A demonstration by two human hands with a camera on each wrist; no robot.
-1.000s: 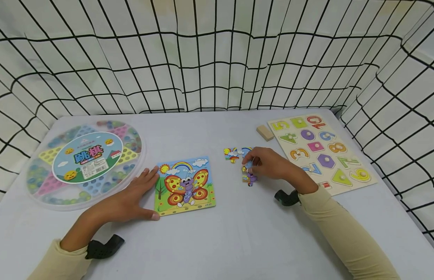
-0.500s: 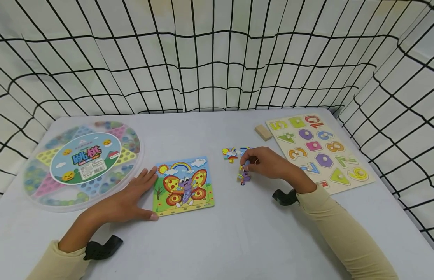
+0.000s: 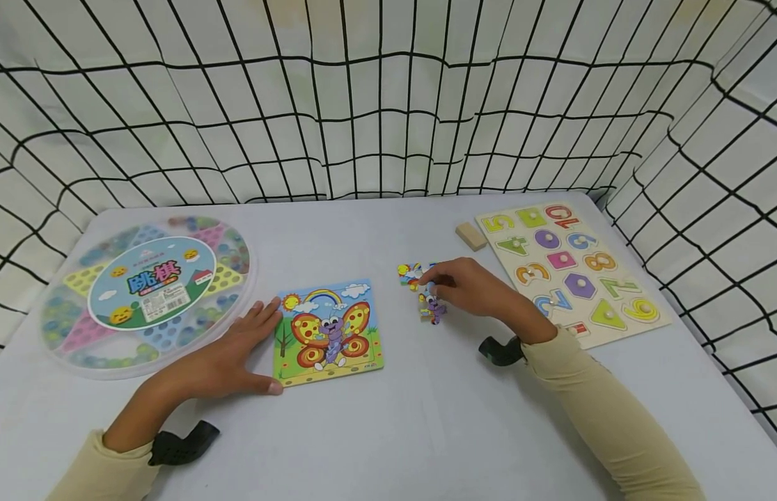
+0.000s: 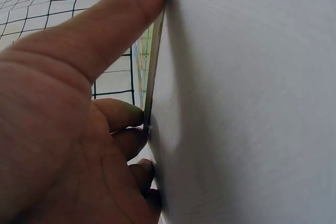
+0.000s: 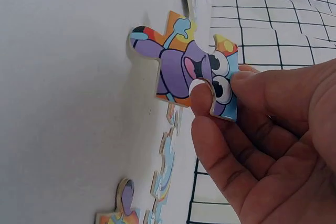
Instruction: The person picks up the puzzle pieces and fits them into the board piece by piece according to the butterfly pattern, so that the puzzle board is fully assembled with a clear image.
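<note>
In the head view, the butterfly picture board point(image 3: 328, 334) lies flat on the white table point(image 3: 388, 431), showing its whole butterfly scene. At its left edge rests the left hand point(image 3: 232, 358), spread, thumb against the near corner, holding nothing. The right hand point(image 3: 473, 289), to the right of the board, pinches the purple butterfly jigsaw pieces point(image 3: 434, 311). Just beyond these, past the board's far right corner, lies the sun-and-rainbow jigsaw strip point(image 3: 410, 271), partly covered by the fingers. Farther right of the board are the wooden block point(image 3: 471, 236) and the number peg board point(image 3: 573, 275); left of it is the Chinese checkers set point(image 3: 157, 282).

In the left wrist view, the thumb and bent fingertips meet the butterfly picture board's edge without closing round it.

In the right wrist view, thumb and fingers hold the eye piece point(image 5: 224, 86) by its side. The torso piece point(image 5: 176, 72) meets it and the face lines up, though whether they are locked cannot be told. Another jigsaw piece point(image 5: 118, 216) shows at the border. The jigsaw seems only partly built: strip and face begun, their joining seemingly left, any further pieces hard to count.
</note>
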